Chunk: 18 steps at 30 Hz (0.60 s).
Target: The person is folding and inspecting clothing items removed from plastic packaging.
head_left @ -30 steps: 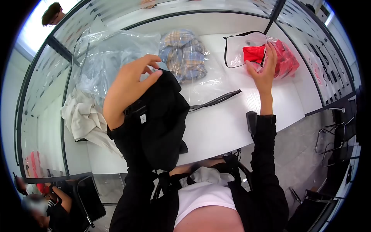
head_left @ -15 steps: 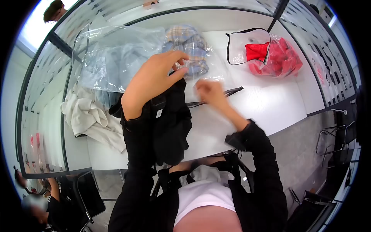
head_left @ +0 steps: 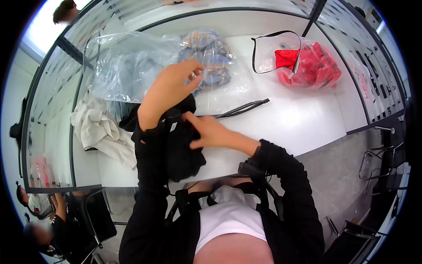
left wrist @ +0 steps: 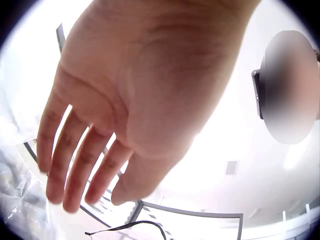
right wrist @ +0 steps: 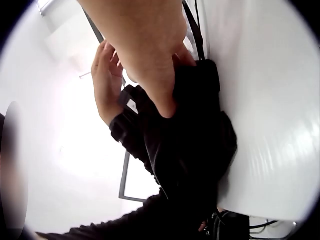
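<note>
A black garment [head_left: 181,154] with a small white label hangs over my left forearm above the white table [head_left: 299,119]. My left hand [head_left: 169,90] is raised above it, fingers relaxed and holding nothing; the left wrist view shows its bare palm [left wrist: 125,100]. My right hand [head_left: 206,132] has reached across and grips the black cloth just below the left wrist. In the right wrist view its fingers [right wrist: 165,95] dig into the black garment [right wrist: 195,145], with my left hand [right wrist: 107,75] behind.
Clear bags lie on the table: one with red cloth [head_left: 312,66] far right, one with a plaid garment [head_left: 211,61], a large one with pale blue cloth [head_left: 127,70]. A cream garment [head_left: 96,127] lies left. Metal chairs [head_left: 378,158] stand right. People sit lower left.
My right hand left the red bag at far right, swept back across the table and took hold of the black garment. My left arm shifted slightly with the garment.
</note>
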Each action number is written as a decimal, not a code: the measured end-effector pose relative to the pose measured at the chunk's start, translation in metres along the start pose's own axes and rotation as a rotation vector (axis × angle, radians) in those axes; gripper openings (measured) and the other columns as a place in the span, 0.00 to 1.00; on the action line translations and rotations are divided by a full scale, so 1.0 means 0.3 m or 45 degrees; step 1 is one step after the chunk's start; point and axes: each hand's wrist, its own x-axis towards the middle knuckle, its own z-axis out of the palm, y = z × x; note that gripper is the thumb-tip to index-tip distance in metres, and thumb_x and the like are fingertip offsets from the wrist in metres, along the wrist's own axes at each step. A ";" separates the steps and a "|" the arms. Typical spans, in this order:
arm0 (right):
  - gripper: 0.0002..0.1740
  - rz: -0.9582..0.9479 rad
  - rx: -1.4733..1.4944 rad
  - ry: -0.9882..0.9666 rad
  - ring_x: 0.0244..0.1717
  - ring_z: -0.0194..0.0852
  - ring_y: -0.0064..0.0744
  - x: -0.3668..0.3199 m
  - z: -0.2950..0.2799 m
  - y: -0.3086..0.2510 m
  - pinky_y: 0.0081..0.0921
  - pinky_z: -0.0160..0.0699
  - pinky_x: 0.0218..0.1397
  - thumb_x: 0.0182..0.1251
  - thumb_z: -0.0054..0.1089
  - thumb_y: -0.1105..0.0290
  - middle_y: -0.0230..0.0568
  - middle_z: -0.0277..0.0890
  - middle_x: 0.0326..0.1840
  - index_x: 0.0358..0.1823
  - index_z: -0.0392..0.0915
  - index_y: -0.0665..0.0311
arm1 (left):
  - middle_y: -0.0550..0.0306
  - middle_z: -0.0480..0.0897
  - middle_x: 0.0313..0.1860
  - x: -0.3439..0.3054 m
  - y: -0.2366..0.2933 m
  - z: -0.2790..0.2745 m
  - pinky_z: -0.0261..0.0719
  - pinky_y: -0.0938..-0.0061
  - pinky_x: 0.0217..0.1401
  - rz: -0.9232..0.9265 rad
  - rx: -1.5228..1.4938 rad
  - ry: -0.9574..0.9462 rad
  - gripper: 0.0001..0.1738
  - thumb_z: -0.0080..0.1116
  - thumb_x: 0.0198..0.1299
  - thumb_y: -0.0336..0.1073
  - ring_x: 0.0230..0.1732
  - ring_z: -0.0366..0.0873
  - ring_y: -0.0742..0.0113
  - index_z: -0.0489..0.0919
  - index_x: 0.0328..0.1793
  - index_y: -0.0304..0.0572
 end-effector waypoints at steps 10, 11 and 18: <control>0.16 0.246 -0.369 1.326 0.35 0.79 0.46 -0.180 -0.413 0.529 0.33 0.75 0.36 0.51 0.62 0.72 0.46 0.79 0.34 0.42 0.69 0.56 | 0.46 0.70 0.60 -0.026 -0.075 0.140 0.62 0.68 0.64 0.175 -0.140 -0.265 0.26 0.53 0.61 0.38 0.61 0.66 0.51 0.64 0.64 0.40; 0.16 0.272 -0.292 1.350 0.35 0.79 0.44 -0.215 -0.428 0.589 0.32 0.75 0.36 0.52 0.61 0.72 0.47 0.79 0.34 0.43 0.70 0.57 | 0.46 0.67 0.62 -0.034 -0.094 0.147 0.60 0.68 0.66 0.199 -0.173 -0.277 0.29 0.55 0.59 0.39 0.63 0.64 0.51 0.63 0.66 0.41; 0.14 0.415 -0.175 1.091 0.39 0.76 0.32 -0.224 -0.434 0.554 0.23 0.72 0.42 0.61 0.51 0.69 0.42 0.78 0.36 0.47 0.73 0.65 | 0.49 0.64 0.62 -0.124 -0.156 0.234 0.60 0.68 0.66 0.042 -0.237 -0.286 0.45 0.72 0.41 0.42 0.63 0.62 0.54 0.61 0.66 0.42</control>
